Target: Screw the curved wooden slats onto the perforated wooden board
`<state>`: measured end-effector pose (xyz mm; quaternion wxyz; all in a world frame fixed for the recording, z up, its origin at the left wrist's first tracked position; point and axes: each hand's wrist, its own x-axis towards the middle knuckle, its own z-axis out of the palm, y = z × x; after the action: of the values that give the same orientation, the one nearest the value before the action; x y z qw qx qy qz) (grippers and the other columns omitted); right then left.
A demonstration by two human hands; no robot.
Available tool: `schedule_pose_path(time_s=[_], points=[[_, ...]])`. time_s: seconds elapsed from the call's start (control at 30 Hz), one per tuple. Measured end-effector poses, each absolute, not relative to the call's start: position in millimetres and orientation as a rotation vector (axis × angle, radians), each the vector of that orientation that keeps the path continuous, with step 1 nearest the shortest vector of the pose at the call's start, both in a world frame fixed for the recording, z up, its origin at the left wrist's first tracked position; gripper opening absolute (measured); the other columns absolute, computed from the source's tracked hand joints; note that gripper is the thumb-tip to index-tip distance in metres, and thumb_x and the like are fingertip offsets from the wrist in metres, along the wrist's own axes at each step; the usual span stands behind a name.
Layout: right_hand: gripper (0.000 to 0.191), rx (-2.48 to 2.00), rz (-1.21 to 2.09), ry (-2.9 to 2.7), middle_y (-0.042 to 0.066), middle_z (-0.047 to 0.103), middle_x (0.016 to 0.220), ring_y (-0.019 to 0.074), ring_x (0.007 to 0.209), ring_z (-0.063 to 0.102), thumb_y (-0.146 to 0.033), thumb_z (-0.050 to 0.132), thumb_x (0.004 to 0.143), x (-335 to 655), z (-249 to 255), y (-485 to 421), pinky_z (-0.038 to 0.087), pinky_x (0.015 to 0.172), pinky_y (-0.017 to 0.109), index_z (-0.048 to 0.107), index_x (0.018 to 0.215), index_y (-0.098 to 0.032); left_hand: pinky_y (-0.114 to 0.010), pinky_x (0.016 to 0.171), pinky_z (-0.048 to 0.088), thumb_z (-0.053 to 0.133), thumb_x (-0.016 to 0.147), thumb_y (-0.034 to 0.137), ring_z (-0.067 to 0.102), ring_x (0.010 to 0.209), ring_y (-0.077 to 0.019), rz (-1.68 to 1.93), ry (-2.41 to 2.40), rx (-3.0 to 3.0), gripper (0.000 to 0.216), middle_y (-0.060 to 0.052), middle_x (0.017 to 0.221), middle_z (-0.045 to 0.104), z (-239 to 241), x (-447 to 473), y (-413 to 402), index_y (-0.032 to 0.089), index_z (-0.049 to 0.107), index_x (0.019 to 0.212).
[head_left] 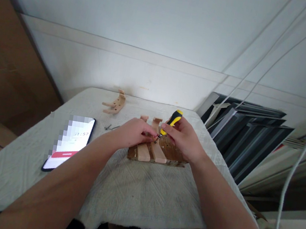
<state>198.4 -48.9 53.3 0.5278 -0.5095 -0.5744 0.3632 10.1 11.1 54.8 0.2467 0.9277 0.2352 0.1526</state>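
Observation:
My right hand (pixel 182 136) is wrapped round a yellow-and-black screwdriver (pixel 174 121), tilted with its shaft pointing down and left. The tip meets a pale wooden piece (pixel 158 152) lying on a brown wooden board (pixel 174 153). Close to that tip, the fingers of my left hand (pixel 135 132) are pinched together; what is between them is too small to make out. A second pale wooden piece (pixel 143 152) lies alongside on the board, partly covered by my left hand. Both pieces have raised far ends.
Farther back on the cloth-covered table (pixel 143 194) stands a curved pale wooden piece with holes (pixel 118 103). Small metal bits (pixel 108 127) lie left of my left hand. A lit phone (pixel 75 141) rests at the left. Dark panels (pixel 250 133) lean at the right, near hanging white cables (pixel 292 171).

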Motion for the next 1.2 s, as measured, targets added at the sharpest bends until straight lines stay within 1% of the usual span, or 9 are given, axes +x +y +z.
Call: schedule_pose_path(time_s=[0.1, 0.17, 0.33, 0.53, 0.77, 0.9, 0.97, 1.1, 1.2], points=[[0.027, -1.105, 1.080, -1.374, 0.002, 0.061, 0.079, 0.0112, 0.059, 0.048, -0.035, 0.065, 0.076, 201.1, 56.9, -51.0, 0.033, 0.045, 0.023, 0.061, 0.098, -0.020, -0.024, 0.068, 0.040, 0.058, 0.085, 0.020, 0.063, 0.076, -0.0148, 0.403, 0.647, 2.537, 0.020, -0.002, 0.091, 0.075, 54.6, 10.2, 10.9, 0.020, 0.075, 0.096], [0.025, -1.069, 1.135, -1.374, 0.002, 0.061, 0.078, 0.0115, 0.061, 0.051, -0.033, 0.066, 0.075, 203.4, 58.9, -51.4, 0.036, 0.046, 0.023, 0.063, 0.095, -0.018, -0.024, 0.068, 0.040, 0.058, 0.085, 0.021, 0.063, 0.076, -0.0150, 0.395, 0.659, 2.542, 0.020, -0.003, 0.090, 0.075, 54.8, 10.3, 10.8, 0.019, 0.075, 0.096], [0.029, -1.185, 0.953, -1.368, -0.004, 0.055, 0.064, 0.0079, 0.048, 0.041, -0.040, 0.073, 0.072, 201.7, 52.6, -47.6, 0.029, 0.042, 0.023, 0.054, 0.083, -0.020, -0.024, 0.064, 0.038, 0.058, 0.084, 0.020, 0.062, 0.071, -0.0137, 0.381, 0.672, 2.552, 0.019, -0.001, 0.083, 0.074, 55.4, 10.4, 11.1, 0.019, 0.075, 0.094], [0.030, -1.095, 1.033, -1.351, -0.002, 0.057, 0.074, 0.0104, 0.056, 0.046, -0.037, 0.068, 0.074, 201.3, 49.1, -46.5, 0.033, 0.046, 0.024, 0.057, 0.097, -0.021, -0.024, 0.068, 0.040, 0.058, 0.084, 0.019, 0.064, 0.077, -0.0143, 0.410, 0.648, 2.530, 0.020, -0.001, 0.091, 0.075, 53.9, 10.3, 12.6, 0.020, 0.075, 0.095], [0.034, -1.317, 0.682, -1.362, -0.001, 0.057, 0.065, 0.0124, 0.058, 0.047, -0.048, 0.071, 0.070, 201.3, 43.4, -42.0, 0.036, 0.052, 0.026, 0.058, 0.076, -0.018, -0.023, 0.069, 0.041, 0.058, 0.083, 0.019, 0.065, 0.078, -0.0149, 0.392, 0.674, 2.527, 0.020, -0.002, 0.092, 0.075, 54.8, 10.3, 11.5, 0.020, 0.075, 0.095], [0.035, -1.193, 0.948, -1.272, 0.001, 0.061, 0.072, 0.0092, 0.048, 0.041, -0.050, 0.063, 0.076, 199.0, 46.3, -44.8, 0.028, 0.041, 0.024, 0.062, 0.091, -0.018, -0.023, 0.069, 0.041, 0.058, 0.084, 0.019, 0.065, 0.079, -0.0147, 0.427, 0.649, 2.536, 0.020, -0.002, 0.092, 0.075, 51.4, 9.6, 13.7, 0.021, 0.074, 0.096], [0.034, -1.137, 1.009, -1.256, 0.001, 0.061, 0.073, 0.0088, 0.047, 0.040, -0.050, 0.061, 0.077, 198.6, 48.0, -45.6, 0.026, 0.040, 0.023, 0.062, 0.089, -0.018, -0.023, 0.068, 0.041, 0.059, 0.084, 0.020, 0.065, 0.079, -0.0147, 0.430, 0.640, 2.546, 0.019, -0.002, 0.090, 0.075, 49.9, 9.4, 14.7, 0.021, 0.074, 0.095], [0.035, -1.262, 0.799, -1.306, -0.005, 0.046, 0.052, 0.0084, 0.045, 0.036, -0.052, 0.068, 0.073, 197.5, 46.2, -43.7, 0.026, 0.042, 0.024, 0.054, 0.070, -0.019, -0.023, 0.068, 0.040, 0.060, 0.083, 0.020, 0.066, 0.079, -0.0150, 0.416, 0.668, 2.532, 0.018, -0.002, 0.092, 0.076, 51.5, 10.0, 13.5, 0.020, 0.074, 0.095], [0.037, -1.358, 0.646, -1.291, -0.005, 0.045, 0.049, 0.0095, 0.044, 0.038, -0.054, 0.065, 0.076, 198.0, 45.4, -44.1, 0.027, 0.043, 0.025, 0.053, 0.068, -0.020, -0.024, 0.069, 0.041, 0.061, 0.083, 0.019, 0.066, 0.081, -0.0156, 0.413, 0.679, 2.492, 0.018, -0.002, 0.094, 0.076, 54.7, 10.8, 11.5, 0.020, 0.075, 0.095]])
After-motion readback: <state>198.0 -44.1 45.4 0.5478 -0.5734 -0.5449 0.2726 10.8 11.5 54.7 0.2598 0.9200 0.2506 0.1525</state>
